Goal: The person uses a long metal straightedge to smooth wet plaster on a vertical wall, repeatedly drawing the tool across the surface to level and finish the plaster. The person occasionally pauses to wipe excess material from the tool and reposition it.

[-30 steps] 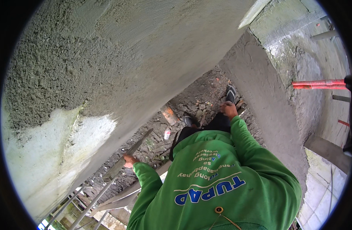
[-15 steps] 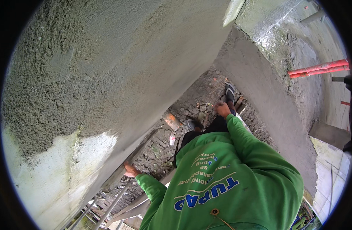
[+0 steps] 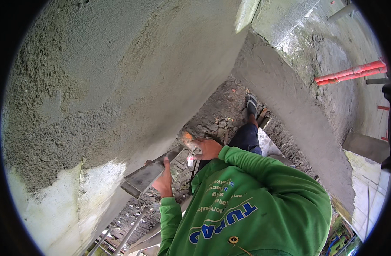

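Observation:
My left hand (image 3: 163, 181) grips a flat, rectangular grey board (image 3: 145, 176) smeared with mortar, its thumb lying over the board's edge. The board is tilted close to the lower part of a plastered wall (image 3: 161, 85). At the board's far end is my right hand (image 3: 208, 148), its fingers curled around something greyish that I cannot make out. Whether those fingers also touch the board is unclear. Both arms are in green sleeves, and my right forearm crosses in front of my body.
Rubble and soil (image 3: 223, 109) cover the ground around my shoe (image 3: 251, 105). A sloping grey cement surface (image 3: 289, 102) runs along the right. Red pipes (image 3: 353, 74) stick out of the far right wall. Metal bars (image 3: 131, 228) lie at lower left.
My left hand has raised the grey board from low beside the wall, bringing it into fuller view. My right hand has moved left from near my knee to the board's far end.

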Available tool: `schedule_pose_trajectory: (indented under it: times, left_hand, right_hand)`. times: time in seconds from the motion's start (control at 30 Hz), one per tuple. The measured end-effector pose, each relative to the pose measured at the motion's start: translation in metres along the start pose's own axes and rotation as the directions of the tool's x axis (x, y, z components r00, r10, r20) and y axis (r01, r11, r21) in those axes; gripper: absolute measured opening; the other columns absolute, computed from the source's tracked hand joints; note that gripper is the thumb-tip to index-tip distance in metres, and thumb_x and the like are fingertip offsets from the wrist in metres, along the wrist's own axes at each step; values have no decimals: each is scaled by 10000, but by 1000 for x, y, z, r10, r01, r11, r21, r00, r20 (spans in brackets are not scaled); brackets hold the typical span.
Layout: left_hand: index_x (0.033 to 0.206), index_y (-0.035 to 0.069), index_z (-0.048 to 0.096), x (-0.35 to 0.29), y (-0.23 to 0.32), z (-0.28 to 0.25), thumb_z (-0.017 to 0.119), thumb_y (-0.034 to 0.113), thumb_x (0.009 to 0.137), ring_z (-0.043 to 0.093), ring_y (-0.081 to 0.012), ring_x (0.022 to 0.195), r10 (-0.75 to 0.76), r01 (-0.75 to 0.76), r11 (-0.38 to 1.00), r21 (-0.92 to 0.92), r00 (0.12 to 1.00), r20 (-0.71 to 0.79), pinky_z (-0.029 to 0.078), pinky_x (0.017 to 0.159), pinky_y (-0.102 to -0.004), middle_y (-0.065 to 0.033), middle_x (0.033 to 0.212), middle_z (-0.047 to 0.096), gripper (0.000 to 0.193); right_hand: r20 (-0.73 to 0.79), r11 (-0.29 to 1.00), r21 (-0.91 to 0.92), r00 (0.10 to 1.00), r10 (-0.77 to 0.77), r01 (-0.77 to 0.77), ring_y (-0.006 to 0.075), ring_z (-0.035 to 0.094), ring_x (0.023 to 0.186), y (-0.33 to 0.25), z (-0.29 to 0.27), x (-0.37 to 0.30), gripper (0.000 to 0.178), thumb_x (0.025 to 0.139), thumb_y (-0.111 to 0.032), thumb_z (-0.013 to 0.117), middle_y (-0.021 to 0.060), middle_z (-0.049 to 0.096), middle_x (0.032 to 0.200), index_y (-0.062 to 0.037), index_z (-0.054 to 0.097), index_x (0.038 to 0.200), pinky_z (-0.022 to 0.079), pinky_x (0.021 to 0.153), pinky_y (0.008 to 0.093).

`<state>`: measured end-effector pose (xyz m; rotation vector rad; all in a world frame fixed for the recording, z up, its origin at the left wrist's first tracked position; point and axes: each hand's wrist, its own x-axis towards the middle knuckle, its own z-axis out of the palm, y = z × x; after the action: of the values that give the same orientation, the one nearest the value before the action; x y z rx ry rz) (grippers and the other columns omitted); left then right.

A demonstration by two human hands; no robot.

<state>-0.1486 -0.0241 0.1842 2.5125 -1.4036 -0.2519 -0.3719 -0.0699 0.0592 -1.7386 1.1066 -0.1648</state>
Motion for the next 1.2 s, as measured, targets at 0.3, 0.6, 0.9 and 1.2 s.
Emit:
schedule_pose_trajectory:
  times: [0.3, 0.6, 0.9, 1.2]
  left_hand:
    - [1106, 94, 570, -7, 170, 31, 832, 507, 555, 673, -344, 756, 437, -407, 834, -373, 899, -5, 527, 599, -447, -110, 939, 661, 737]
    - [1194, 49, 456, -43, 246, 110, 716, 416, 811, 661, -247, 762, 450, 71, 331, -941, 865, 223, 532, 632, -352, -93, 917, 593, 591]
    - [1395, -10, 344, -12, 313, 322, 424, 374, 995, 572, -348, 1140, 336, 917, -314, -246, 350, 874, 487, 953, -448, -245, 1333, 466, 560]
    - [1377, 16, 279, 45, 365, 351, 297, 288, 1050, 484, -404, 1254, 225, 470, -882, -24, 466, 856, 462, 1015, -486, -237, 1455, 355, 426]
  right_hand:
    - [-532, 986, -142, 833, -153, 91, 356, 611, 995, -135, -180, -120, 623, 768, -365, 751, 202, 626, 1067, 40, 545, 1194, 479, 856, 427]
    - [-840, 978, -41, 536, 78, -207, 82, 370, 533, -80, -267, -119, 449, 902, -290, 685, -6, 464, 554, 7, 513, 614, 278, 465, 301]
    - [-805, 983, -158, 589, -70, -99, 66, 286, 552, -43, -339, -38, 510, 873, -383, 716, -51, 374, 580, -47, 449, 596, 207, 475, 284]
    - [-838, 990, -141, 529, -133, 25, 59, 341, 550, -23, -341, 5, 406, 879, -338, 713, -41, 463, 600, -37, 543, 667, 253, 482, 265]
